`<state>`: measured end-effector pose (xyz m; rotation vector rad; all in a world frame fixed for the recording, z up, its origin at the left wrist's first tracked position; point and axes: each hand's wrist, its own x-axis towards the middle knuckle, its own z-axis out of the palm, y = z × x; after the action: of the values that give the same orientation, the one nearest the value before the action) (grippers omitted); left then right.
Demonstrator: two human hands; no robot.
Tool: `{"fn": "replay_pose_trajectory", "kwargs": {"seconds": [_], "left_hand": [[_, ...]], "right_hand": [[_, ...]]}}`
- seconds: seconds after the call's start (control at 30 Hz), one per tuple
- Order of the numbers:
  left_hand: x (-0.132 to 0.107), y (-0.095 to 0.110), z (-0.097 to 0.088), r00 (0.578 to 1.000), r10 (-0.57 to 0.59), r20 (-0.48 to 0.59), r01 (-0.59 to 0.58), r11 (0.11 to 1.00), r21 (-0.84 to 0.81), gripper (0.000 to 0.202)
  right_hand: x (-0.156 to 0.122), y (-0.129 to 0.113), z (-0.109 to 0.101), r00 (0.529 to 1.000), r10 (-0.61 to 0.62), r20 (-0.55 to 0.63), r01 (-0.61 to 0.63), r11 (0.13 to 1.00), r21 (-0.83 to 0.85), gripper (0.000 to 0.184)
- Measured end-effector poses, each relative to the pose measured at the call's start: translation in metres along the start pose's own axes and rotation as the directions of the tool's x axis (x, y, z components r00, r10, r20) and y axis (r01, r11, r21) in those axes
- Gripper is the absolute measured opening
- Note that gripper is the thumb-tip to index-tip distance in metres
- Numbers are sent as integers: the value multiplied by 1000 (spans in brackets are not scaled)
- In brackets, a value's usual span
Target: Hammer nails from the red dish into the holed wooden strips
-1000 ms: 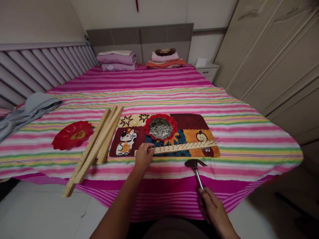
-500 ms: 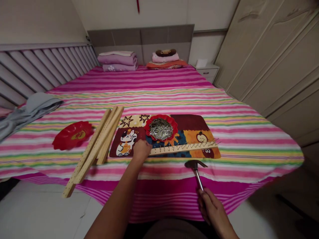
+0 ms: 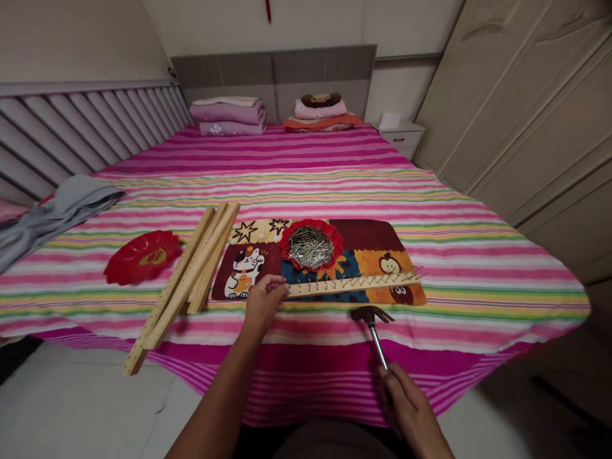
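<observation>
My left hand (image 3: 262, 303) grips the left end of a wooden strip (image 3: 354, 286), which lies across a patchwork cat-print mat (image 3: 366, 234) and has a row of nails standing in it. My right hand (image 3: 408, 408) sits near the bed's front edge, shut around the metal handle of a small claw hammer (image 3: 371, 315). The hammer head hangs just in front of the strip, not touching it. Behind the strip, a red scalloped dish (image 3: 310, 268) full of loose nails rests on the mat.
Several drilled wooden strips (image 3: 189, 274) lie left of the mat, with an unfilled red dish (image 3: 142, 257) beyond them. All this lies on a striped pink bedsheet (image 3: 306, 191). Grey clothing (image 3: 62, 217) lies at the left, folded bedding at the headboard, and wardrobe doors stand at the right.
My left hand has dropped from above the strip's left end and now grips it. The hammer head has shifted slightly left, and the whole view has tilted a little.
</observation>
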<state>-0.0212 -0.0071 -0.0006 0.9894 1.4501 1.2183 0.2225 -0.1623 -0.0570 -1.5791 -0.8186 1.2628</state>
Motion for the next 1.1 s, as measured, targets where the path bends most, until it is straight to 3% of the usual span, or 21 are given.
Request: {"fn": "replay_pose_trajectory", "kwargs": {"seconds": [0.17, 0.3, 0.37, 0.43, 0.57, 0.73, 0.97, 1.1], "left_hand": [[-4, -4, 1, 994, 105, 10, -106, 988, 111, 24], [-7, -6, 3, 994, 111, 26, -114, 978, 174, 17], [-9, -6, 5, 993, 115, 28, -118, 971, 206, 15], [-10, -5, 7, 992, 126, 31, -130, 961, 245, 12], [-12, -3, 10, 988, 146, 41, -152, 943, 298, 10], [-11, -4, 12, 986, 161, 33, -163, 929, 332, 8], [-9, -13, 13, 978, 203, 57, -206, 859, 469, 12], [-8, -18, 13, 966, 245, 86, -251, 801, 543, 12]], "right_hand": [[-14, -61, 35, 982, -124, 140, 137, 987, -85, 33], [-5, -89, 58, 912, -278, 303, 319, 943, -94, 30], [1, -86, 62, 888, -279, 367, 336, 936, -101, 30], [3, -76, 59, 904, -218, 368, 269, 958, -94, 32], [-2, -59, 45, 963, -132, 235, 149, 987, -59, 36], [-8, -62, 38, 990, -55, 130, 58, 998, -20, 36], [-9, -65, 42, 985, -65, 162, 68, 998, -12, 34], [-3, -75, 45, 959, -167, 231, 191, 978, -88, 33]]}}
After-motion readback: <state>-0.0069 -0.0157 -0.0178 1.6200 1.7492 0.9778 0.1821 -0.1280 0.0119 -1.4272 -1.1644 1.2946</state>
